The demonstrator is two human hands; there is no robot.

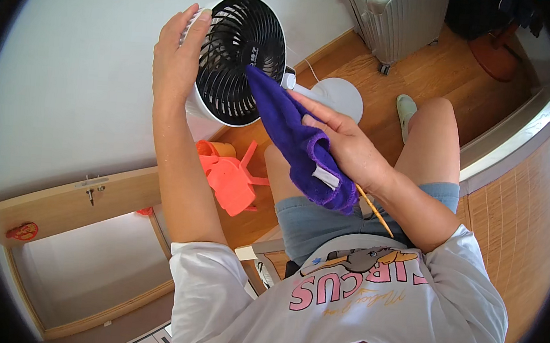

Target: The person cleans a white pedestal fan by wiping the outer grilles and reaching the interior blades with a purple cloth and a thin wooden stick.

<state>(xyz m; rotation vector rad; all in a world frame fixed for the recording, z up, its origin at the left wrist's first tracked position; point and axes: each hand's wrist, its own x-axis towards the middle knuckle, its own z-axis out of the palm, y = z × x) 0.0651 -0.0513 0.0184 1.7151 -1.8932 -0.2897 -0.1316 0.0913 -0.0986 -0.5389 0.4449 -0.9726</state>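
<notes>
A standing fan with a black round grille (232, 60) and white housing tilts toward me. My left hand (180, 53) grips the left edge of its housing, thumb on the rim and fingers behind. In my right hand (347, 141) is a purple cloth (293, 141), bunched, with a small white label near its hem. The cloth's pointed tip touches or lies just in front of the grille's middle. From under the right hand pokes a thin wooden stick (377, 212); its other end is hidden, perhaps inside the cloth.
The fan's white round base (340, 99) stands on the wooden floor. Below the fan is a coral plastic stool (232, 184). A silver suitcase (393, 27) stands by the wall. A wooden door or frame (75, 199) lies left, a curved wooden panel (521, 214) right.
</notes>
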